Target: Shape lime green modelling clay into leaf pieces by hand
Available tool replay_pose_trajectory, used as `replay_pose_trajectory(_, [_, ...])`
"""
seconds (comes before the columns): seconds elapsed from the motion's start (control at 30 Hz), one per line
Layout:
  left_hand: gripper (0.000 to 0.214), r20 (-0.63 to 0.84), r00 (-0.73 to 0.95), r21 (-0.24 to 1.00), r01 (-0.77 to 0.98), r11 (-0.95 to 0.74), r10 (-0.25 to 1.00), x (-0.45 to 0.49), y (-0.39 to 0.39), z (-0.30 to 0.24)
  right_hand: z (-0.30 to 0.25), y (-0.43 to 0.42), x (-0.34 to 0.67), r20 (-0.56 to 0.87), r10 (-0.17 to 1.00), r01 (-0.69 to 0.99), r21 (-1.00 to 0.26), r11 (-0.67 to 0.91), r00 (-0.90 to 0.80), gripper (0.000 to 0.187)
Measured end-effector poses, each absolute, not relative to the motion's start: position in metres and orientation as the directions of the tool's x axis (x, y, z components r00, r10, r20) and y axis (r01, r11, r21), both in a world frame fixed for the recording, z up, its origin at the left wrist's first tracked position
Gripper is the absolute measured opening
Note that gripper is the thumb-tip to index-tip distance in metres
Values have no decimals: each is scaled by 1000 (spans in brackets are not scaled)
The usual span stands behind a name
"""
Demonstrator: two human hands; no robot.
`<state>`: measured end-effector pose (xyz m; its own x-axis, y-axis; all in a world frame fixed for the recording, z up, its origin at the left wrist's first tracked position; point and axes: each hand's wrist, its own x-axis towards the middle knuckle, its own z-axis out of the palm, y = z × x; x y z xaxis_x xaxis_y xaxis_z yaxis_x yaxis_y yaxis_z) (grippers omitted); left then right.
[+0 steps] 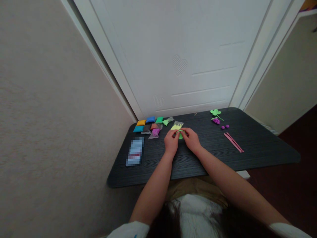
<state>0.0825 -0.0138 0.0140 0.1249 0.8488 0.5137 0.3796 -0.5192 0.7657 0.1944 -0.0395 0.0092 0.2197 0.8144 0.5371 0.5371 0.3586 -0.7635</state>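
Observation:
My left hand and my right hand meet over the middle of the dark table. Both have their fingers pinched on a small piece of green clay held between them just above the tabletop. A yellow clay packet lies right behind the hands. At the back right lie a green clay leaf shape and small purple clay balls.
Several coloured clay packets lie in rows at the back left of the table. A blurred flat pack sits at the front left. Pink modelling tools lie at the right. A white door stands behind the table.

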Motion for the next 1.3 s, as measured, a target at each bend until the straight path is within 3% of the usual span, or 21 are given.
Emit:
replay_pose_trajectory(0.27, [19,480,104,800,355,-483,871,84,-14,14,11,-42,192,489,827,492,-812,314,277,22])
replay_pose_trajectory(1.3, [18,514,148,763,370,-529,845,82,-14,16,9,-39,193,498,832,518,-792,323,243,22])
